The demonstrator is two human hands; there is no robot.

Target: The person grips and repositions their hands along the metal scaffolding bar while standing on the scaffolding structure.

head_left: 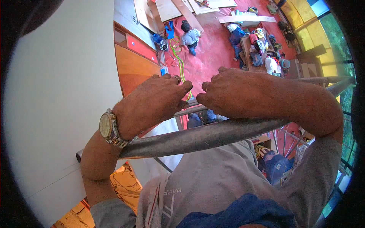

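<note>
A thick grey metal pipe [205,136] runs across in front of my chest, and both my forearms lie over it. Beyond the pipe my left hand [150,100] hangs loosely, knuckles up, its fingers bent and slightly apart. A ring sits on one finger, and a metal wristwatch [108,127] is on that wrist. Close by on the right, my right hand [232,91] droops the same way, thumb and fingers apart. Nothing shows in either hand, though the undersides of the palms are hidden. The two hands do not touch.
A smooth white wall panel [68,87] fills the left side. Far below is a red floor [216,45], where a person [190,38] in a light shirt is beside a green hose [180,64]. A cluttered table [253,53] stands right of them, with boards [247,18] behind.
</note>
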